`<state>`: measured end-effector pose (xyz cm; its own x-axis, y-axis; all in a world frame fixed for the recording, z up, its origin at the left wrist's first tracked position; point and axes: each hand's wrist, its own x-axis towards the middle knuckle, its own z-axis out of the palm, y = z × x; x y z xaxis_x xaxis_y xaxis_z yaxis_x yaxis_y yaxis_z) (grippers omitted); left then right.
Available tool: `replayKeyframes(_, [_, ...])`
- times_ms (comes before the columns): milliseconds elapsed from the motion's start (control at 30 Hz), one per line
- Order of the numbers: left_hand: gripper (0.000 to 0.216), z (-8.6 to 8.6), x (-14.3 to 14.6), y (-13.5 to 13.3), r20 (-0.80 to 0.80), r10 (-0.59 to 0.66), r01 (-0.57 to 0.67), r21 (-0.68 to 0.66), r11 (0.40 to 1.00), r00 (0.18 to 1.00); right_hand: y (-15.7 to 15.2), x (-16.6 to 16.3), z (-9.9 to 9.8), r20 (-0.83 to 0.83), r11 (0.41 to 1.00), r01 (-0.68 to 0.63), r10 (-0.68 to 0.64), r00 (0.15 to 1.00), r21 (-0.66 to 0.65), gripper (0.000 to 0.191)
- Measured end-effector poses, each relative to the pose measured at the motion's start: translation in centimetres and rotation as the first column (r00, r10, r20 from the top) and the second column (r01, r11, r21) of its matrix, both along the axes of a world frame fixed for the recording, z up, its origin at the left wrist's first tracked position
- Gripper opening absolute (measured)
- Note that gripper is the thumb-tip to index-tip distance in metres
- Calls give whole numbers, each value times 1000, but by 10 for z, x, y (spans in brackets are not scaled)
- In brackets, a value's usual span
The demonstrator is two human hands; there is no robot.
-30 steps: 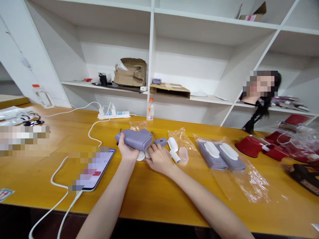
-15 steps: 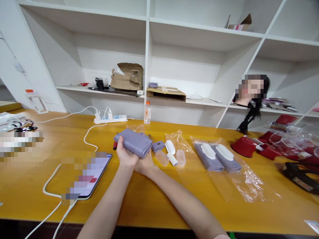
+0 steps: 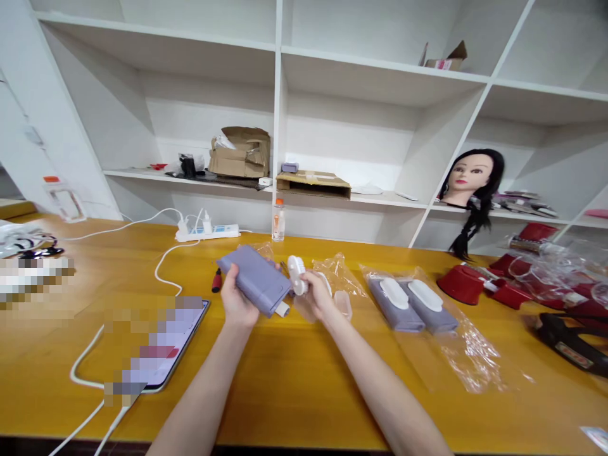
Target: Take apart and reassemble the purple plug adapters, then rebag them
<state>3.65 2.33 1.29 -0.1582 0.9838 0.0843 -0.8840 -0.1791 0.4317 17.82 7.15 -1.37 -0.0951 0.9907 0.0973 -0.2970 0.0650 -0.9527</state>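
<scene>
My left hand (image 3: 239, 301) grips a lavender, box-shaped case (image 3: 256, 278), tilted above the table, thumb on its near side. Between the fingers of my right hand (image 3: 316, 292) is a white oval plastic piece (image 3: 297, 275), held upright just right of the case. A small white cylinder (image 3: 283, 309) shows from under the case. Behind my right hand lie a clear plastic cup-like piece (image 3: 342, 304) and another white piece, partly hidden. A red and black tool handle (image 3: 217, 280) rests left of the case.
Two lavender cases with white oval pieces (image 3: 394, 294) lie bagged on the right. Beyond are red cup-shaped parts (image 3: 460, 285) and a black strap (image 3: 570, 339). On the left are a phone (image 3: 183, 345) with cables and a power strip (image 3: 209, 232). A bottle (image 3: 278, 220) stands by the shelves.
My right hand has come away from beneath the lavender case and moved right, now holding a white oval piece. My left hand keeps the case in nearly the same place.
</scene>
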Motion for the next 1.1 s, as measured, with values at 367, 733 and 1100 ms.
replayKeyframes(367, [28,-10,38,-5,-141,-208,173,-224,959,968,-49,23,3,515,851,72,-380,768,521,52])
replayKeyframes(733, [48,-20,33,-4,-206,-280,208,-311,927,938,-40,37,10,-203,1000,-15,17,979,11,24])
replayKeyframes(1100, [29,-21,28,8,-79,-120,83,-372,924,990,-40,50,22,-395,996,-84,73,916,-12,31])
